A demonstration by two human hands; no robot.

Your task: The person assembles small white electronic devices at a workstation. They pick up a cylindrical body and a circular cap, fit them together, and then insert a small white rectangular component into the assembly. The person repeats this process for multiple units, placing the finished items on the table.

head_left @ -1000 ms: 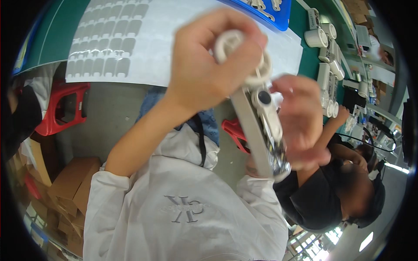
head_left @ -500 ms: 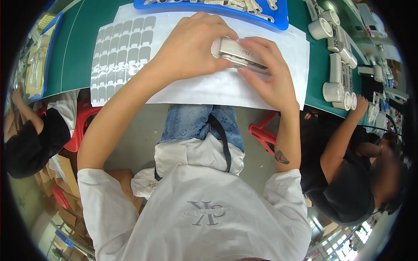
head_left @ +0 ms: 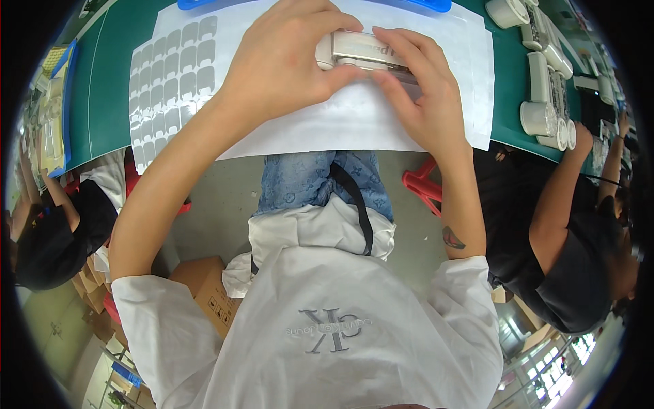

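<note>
Between my hands is a white, elongated plastic device [head_left: 364, 49] with a rounded left end and dark lettering on its glossy top. My left hand [head_left: 283, 61] closes round its left end, thumb along the near side and fingers at the far side. My right hand [head_left: 430, 88] grips the right end, fingers on top and thumb at the near edge; that end is partly hidden by the fingers. The device is over a large white paper sheet [head_left: 306, 129]. Left of my left hand lies a sheet of grey stickers [head_left: 170, 78] in rows.
A blue tray [head_left: 429, 4] stands at the far edge of view. On the green table [head_left: 504, 82] at right, several white devices with round ends [head_left: 538, 117] are lined up. A co-worker's arm [head_left: 555, 184] reaches there. Another blue tray [head_left: 68, 116] is at far left, beside another person [head_left: 65, 225].
My view has shifted, so table, hands and device sit higher in the picture. Both hands keep their grip on the device; fingers have moved slightly along it.
</note>
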